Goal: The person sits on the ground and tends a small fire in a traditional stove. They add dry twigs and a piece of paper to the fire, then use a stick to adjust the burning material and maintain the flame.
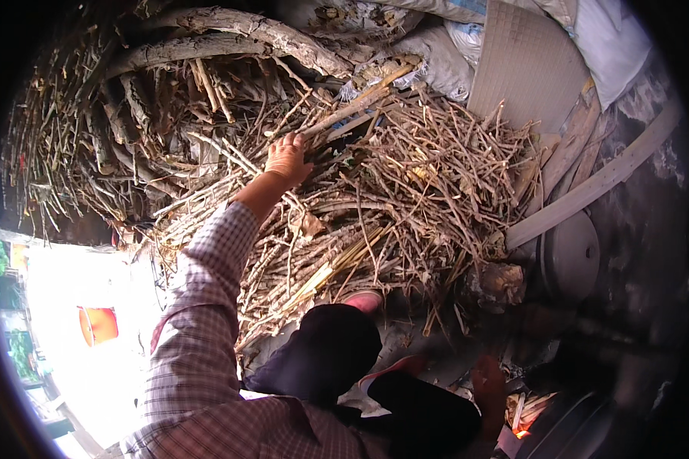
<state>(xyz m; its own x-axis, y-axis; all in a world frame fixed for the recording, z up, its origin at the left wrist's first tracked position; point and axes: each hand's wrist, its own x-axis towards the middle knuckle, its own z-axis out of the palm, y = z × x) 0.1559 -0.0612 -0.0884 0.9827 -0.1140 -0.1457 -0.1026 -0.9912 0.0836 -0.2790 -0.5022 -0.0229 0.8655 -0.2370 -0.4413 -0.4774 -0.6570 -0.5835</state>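
Note:
My left hand (287, 159) reaches out over a heap of dry sticks (442, 160). Its fingers touch the near end of a long, thicker stick (350, 112); whether they close round it is hard to see, and the thumb stands apart. Below the hand, a bundle of thin sticks (270, 267) with a few pale yellow stalks (336, 261) lies on the ground. My right hand (487, 373) hangs low in shadow at the lower right, its fingers indistinct. Close to it, split wood pieces (525, 408) burn with a small flame (521, 434).
Thick curved logs (252, 28) and stacked branches (51, 143) rise at the upper left. White sacks (608, 46), a ribbed grey sheet (525, 63) and a long plank (591, 183) stand to the right. A round lid (571, 255) leans by the dark wall. An orange container (99, 325) is outside.

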